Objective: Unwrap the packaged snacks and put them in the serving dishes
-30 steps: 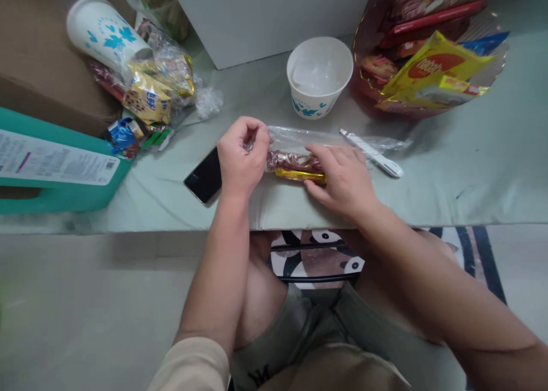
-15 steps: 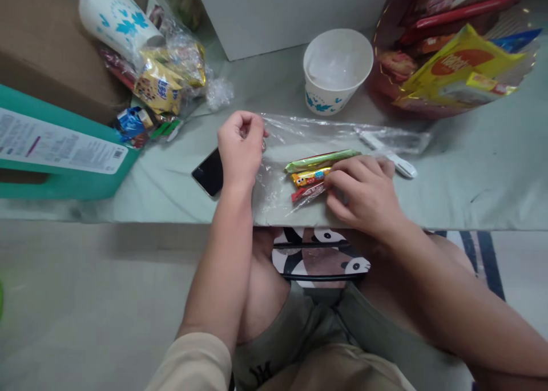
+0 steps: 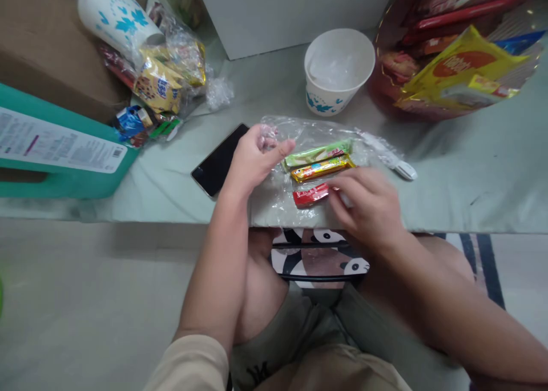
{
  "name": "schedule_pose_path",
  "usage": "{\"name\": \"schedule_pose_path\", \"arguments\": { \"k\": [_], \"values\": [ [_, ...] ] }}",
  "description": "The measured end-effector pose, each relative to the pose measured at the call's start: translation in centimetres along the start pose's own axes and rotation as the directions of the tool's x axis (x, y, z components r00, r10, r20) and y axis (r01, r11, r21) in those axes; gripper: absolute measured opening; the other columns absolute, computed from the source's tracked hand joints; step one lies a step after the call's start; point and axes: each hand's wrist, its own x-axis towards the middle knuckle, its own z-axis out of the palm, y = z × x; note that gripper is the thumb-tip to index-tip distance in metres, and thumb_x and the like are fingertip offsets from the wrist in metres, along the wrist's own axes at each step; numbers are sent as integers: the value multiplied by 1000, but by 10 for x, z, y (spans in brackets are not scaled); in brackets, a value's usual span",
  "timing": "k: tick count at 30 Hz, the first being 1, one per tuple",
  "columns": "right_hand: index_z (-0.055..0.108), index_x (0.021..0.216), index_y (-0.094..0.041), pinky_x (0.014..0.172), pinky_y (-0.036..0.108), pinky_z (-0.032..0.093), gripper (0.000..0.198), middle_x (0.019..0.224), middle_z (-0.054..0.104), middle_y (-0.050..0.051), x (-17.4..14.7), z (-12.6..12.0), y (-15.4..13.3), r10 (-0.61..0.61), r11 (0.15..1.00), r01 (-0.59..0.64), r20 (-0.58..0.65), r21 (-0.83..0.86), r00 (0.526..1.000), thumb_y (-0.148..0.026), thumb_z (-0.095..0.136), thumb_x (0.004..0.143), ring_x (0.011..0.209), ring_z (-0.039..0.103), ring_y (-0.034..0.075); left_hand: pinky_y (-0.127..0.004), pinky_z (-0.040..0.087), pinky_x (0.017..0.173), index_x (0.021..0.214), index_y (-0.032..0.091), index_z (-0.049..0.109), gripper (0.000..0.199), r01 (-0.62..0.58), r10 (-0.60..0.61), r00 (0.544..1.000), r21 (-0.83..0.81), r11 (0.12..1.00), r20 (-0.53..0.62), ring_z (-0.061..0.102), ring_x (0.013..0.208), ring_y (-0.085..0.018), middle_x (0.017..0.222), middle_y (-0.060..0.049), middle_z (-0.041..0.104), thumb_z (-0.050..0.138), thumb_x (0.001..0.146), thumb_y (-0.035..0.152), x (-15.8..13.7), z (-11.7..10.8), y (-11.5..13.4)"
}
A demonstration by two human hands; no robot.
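Observation:
Three small wrapped snacks lie on or in a clear plastic bag (image 3: pixel 278 200) near the table's front edge: a green packet (image 3: pixel 319 154), a yellow packet (image 3: pixel 321 168) and a red packet (image 3: pixel 309 196). My right hand (image 3: pixel 370 205), slightly blurred, pinches the right end of the red packet between thumb and fingers. At the bag's left side is my left hand (image 3: pixel 252 160), thumb stretched out and apart from the fingers, whose tips show through the film. A dark phone (image 3: pixel 218 160) lies beside my left wrist, and a white-handled tool (image 3: pixel 396 165) lies partly under the bag.
Behind the bag stands a white paper cup (image 3: pixel 329 103) with clear plastic inside. A red-tinted basket (image 3: pixel 385 103) of snacks is at the back right. On the left are a tipped paper cup (image 3: pixel 115 17), snack wrappers (image 3: pixel 158 88) and a green box (image 3: pixel 77 180).
My left thumb has moved away from its fingers, and the hand has turned. The bag now spreads around the snacks, which lie further apart. The red packet has turned slightly in my right fingers.

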Motion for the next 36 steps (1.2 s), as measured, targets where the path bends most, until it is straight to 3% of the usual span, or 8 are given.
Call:
{"name": "schedule_pose_path", "arguments": {
  "k": [3,8,13,19,23,29,33,36],
  "values": [
    [71,113,-24,96,40,51,30,116,73,8,4,8,-4,-136,988,126,127,87,983,-15,52,93,109,64,24,-28,42,59,82,21,69,30,8,-16,997,114,993,74,56,63,-15,72,0,64,88,72,42,-11,-4,0],
    [58,144,-25,123,58,30,68,160,49,9,8,9,9,-53,998,55,331,4,942,-11,60,77,151,38,37,-29,48,64,73,21,68,16,72,-81,992,87,994,97,60,70,-16,75,-2,67,72,81,34,-24,-2,2],
    [49,151,-34,121,61,29,76,169,36,7,9,7,16,7,1000,-8,322,2,947,-14,61,79,156,30,38,-35,61,76,71,22,54,18,267,-187,951,-347,899,247,73,90,-22,96,-7,75,64,81,34,-25,14,15],
    [37,159,-27,116,57,35,81,153,52,14,16,14,18,70,997,-74,278,5,958,-20,60,82,143,45,37,-42,65,67,70,24,49,30,346,-256,926,-350,870,278,76,85,-27,82,-8,73,58,87,46,-19,21,27],
    [40,157,-31,111,54,42,77,144,58,12,17,14,18,95,995,-95,284,-16,954,-22,59,83,132,53,35,-38,64,70,74,23,53,29,310,-248,945,-340,888,212,77,84,-25,85,-7,75,58,90,47,-15,21,19],
    [57,140,-30,109,56,44,54,139,60,14,16,13,14,152,988,-145,314,-44,937,-29,63,86,133,52,38,-33,63,72,89,23,60,26,188,-251,958,-353,917,-142,76,80,-20,85,-5,74,62,93,48,-10,21,11],
    [62,122,-28,113,53,42,35,138,62,12,16,13,16,83,995,-95,275,29,958,-29,63,88,135,53,34,-30,59,61,99,24,63,29,209,-234,970,-275,938,-59,74,75,-20,89,-7,74,65,91,51,-12,14,8],
    [61,114,-28,114,53,41,25,136,64,10,14,14,19,79,995,-90,246,32,966,-29,63,88,135,53,33,-26,48,53,94,21,66,28,200,-201,979,49,979,22,66,63,-17,80,-4,71,75,81,45,-22,5,9]
  ]
}}
